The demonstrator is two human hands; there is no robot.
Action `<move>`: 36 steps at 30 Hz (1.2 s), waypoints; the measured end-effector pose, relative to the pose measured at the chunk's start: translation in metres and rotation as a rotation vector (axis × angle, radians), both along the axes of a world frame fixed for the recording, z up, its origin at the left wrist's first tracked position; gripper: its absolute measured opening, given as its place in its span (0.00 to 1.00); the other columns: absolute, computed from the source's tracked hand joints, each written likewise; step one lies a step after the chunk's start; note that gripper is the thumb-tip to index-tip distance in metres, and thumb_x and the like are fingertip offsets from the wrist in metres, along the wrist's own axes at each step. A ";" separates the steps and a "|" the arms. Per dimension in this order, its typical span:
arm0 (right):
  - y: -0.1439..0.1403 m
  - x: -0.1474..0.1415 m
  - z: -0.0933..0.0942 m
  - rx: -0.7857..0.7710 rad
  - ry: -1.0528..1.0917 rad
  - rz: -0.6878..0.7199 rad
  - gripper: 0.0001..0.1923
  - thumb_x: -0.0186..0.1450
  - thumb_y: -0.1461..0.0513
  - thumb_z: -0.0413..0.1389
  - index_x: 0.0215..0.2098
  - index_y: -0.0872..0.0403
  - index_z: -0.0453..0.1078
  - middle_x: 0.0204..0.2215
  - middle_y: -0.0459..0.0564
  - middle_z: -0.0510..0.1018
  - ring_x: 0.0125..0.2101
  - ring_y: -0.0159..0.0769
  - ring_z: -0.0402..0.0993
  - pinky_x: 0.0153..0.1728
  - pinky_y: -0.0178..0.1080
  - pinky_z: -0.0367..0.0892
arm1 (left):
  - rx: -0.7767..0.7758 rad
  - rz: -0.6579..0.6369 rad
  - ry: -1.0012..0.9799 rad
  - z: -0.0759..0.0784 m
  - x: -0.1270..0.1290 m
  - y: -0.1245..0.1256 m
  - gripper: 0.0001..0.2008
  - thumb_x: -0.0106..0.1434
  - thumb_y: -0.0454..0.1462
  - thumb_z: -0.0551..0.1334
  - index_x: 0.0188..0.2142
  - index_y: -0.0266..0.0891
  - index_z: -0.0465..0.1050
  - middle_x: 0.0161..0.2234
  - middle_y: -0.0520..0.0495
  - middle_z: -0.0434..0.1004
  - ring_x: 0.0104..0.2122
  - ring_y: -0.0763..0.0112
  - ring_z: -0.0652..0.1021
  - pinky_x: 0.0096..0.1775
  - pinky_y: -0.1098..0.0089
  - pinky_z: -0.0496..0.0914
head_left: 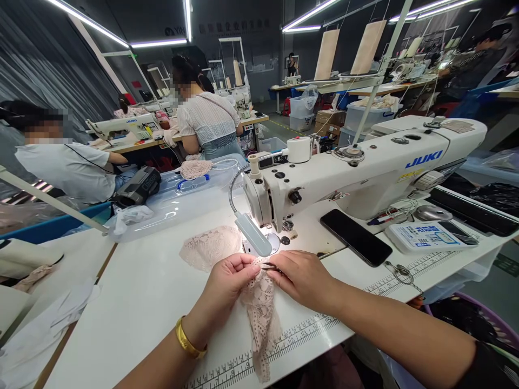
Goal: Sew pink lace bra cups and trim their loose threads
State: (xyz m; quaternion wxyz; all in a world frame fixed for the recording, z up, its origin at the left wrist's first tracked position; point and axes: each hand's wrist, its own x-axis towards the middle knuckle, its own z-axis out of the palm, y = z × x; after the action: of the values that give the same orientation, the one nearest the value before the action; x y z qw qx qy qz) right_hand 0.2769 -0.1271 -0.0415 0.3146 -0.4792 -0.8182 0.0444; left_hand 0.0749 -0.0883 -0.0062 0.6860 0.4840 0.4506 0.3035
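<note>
The left hand (229, 278) and right hand (302, 276) are meeting just in front of the sewing machine (365, 170), both pinching the top edge of a strip of pink lace (261, 319). The right hand is also gripping small dark snips (268, 266) against the lace. The lace is hanging down over the white table (141, 292). Another lace piece (208, 246) is lying left of the machine's needle, and a black phone (356, 236) is lying beneath the machine's arm.

Pink lace cloth (259, 310), openwork; table (154, 286) smooth, matt, probably laminate; phone (356, 236) glossy.
</note>
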 end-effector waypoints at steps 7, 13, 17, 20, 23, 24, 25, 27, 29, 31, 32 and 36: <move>-0.001 -0.001 -0.001 -0.006 0.068 0.027 0.11 0.75 0.58 0.50 0.35 0.52 0.65 0.28 0.44 0.75 0.28 0.35 0.69 0.31 0.37 0.60 | -0.091 -0.047 -0.077 0.001 -0.001 0.001 0.13 0.55 0.43 0.75 0.33 0.37 0.80 0.30 0.46 0.81 0.31 0.68 0.78 0.35 0.71 0.72; 0.000 0.000 -0.004 0.009 0.105 0.066 0.09 0.75 0.58 0.50 0.38 0.52 0.67 0.29 0.45 0.76 0.28 0.34 0.69 0.31 0.37 0.61 | -0.103 -0.063 -0.073 0.000 -0.001 0.002 0.11 0.55 0.41 0.74 0.31 0.36 0.79 0.28 0.48 0.78 0.30 0.70 0.76 0.35 0.72 0.71; 0.000 0.000 -0.004 0.043 0.123 0.088 0.09 0.76 0.58 0.50 0.40 0.52 0.68 0.29 0.45 0.77 0.29 0.34 0.70 0.32 0.37 0.61 | -0.092 -0.066 -0.078 0.000 -0.001 0.001 0.10 0.55 0.40 0.74 0.30 0.37 0.79 0.29 0.48 0.78 0.29 0.71 0.75 0.36 0.71 0.71; 0.000 -0.001 -0.004 0.052 0.118 0.077 0.10 0.76 0.57 0.50 0.39 0.52 0.67 0.28 0.45 0.77 0.28 0.34 0.70 0.31 0.37 0.61 | -0.072 -0.058 -0.076 -0.001 -0.001 -0.001 0.11 0.55 0.41 0.74 0.32 0.37 0.80 0.30 0.47 0.79 0.31 0.69 0.76 0.37 0.71 0.71; 0.001 -0.001 -0.003 0.057 0.097 0.043 0.11 0.76 0.57 0.49 0.37 0.52 0.67 0.28 0.45 0.77 0.28 0.35 0.70 0.32 0.37 0.61 | -0.064 -0.037 -0.065 -0.001 -0.001 -0.002 0.13 0.55 0.42 0.75 0.34 0.37 0.80 0.32 0.46 0.81 0.34 0.66 0.78 0.37 0.70 0.71; 0.001 -0.001 -0.003 0.060 0.086 0.037 0.12 0.76 0.57 0.49 0.36 0.52 0.66 0.28 0.45 0.77 0.28 0.35 0.70 0.32 0.37 0.61 | -0.060 -0.029 -0.060 -0.001 -0.001 -0.003 0.13 0.55 0.43 0.75 0.35 0.37 0.80 0.32 0.46 0.81 0.34 0.66 0.78 0.37 0.70 0.71; 0.001 -0.001 -0.002 0.062 0.073 0.034 0.12 0.76 0.57 0.49 0.36 0.52 0.66 0.29 0.46 0.77 0.29 0.35 0.71 0.32 0.37 0.61 | -0.055 -0.023 -0.056 -0.001 -0.001 -0.003 0.13 0.55 0.43 0.75 0.35 0.37 0.80 0.33 0.46 0.82 0.34 0.66 0.79 0.38 0.70 0.72; 0.001 -0.001 -0.003 0.070 0.047 0.027 0.13 0.77 0.57 0.48 0.35 0.52 0.66 0.29 0.46 0.77 0.28 0.35 0.70 0.32 0.38 0.60 | -0.040 -0.012 -0.048 -0.001 -0.001 -0.003 0.13 0.56 0.44 0.75 0.34 0.37 0.80 0.32 0.46 0.82 0.34 0.67 0.78 0.37 0.70 0.71; 0.002 -0.001 -0.003 0.077 0.028 0.018 0.14 0.77 0.57 0.47 0.34 0.52 0.66 0.28 0.46 0.77 0.28 0.35 0.70 0.32 0.38 0.60 | -0.040 -0.002 -0.047 0.000 0.000 -0.003 0.13 0.55 0.43 0.75 0.33 0.37 0.79 0.31 0.47 0.81 0.32 0.68 0.78 0.36 0.71 0.71; 0.002 0.000 -0.003 0.076 0.021 0.011 0.15 0.77 0.57 0.47 0.34 0.52 0.66 0.27 0.46 0.76 0.28 0.36 0.70 0.31 0.38 0.60 | -0.051 0.004 -0.063 0.000 0.000 -0.003 0.13 0.54 0.43 0.76 0.32 0.37 0.79 0.30 0.48 0.80 0.31 0.69 0.77 0.35 0.72 0.71; 0.002 0.000 -0.003 0.073 0.025 0.010 0.14 0.77 0.57 0.47 0.34 0.52 0.66 0.27 0.46 0.76 0.28 0.36 0.70 0.31 0.38 0.60 | -0.060 0.002 -0.074 0.000 0.000 -0.003 0.13 0.54 0.43 0.76 0.32 0.37 0.79 0.29 0.49 0.80 0.30 0.70 0.77 0.34 0.72 0.71; 0.001 -0.001 -0.004 0.063 0.091 0.035 0.11 0.76 0.57 0.49 0.38 0.52 0.67 0.29 0.46 0.78 0.29 0.36 0.72 0.32 0.38 0.63 | -0.098 -0.028 -0.108 -0.001 0.000 -0.002 0.13 0.55 0.42 0.75 0.33 0.37 0.80 0.30 0.47 0.81 0.30 0.69 0.78 0.34 0.71 0.72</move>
State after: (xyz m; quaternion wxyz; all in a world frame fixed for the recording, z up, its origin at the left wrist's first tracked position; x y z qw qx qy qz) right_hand 0.2763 -0.1259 -0.0454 0.3656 -0.4520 -0.8124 0.0457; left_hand 0.0748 -0.0904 -0.0074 0.7364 0.4389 0.4204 0.2972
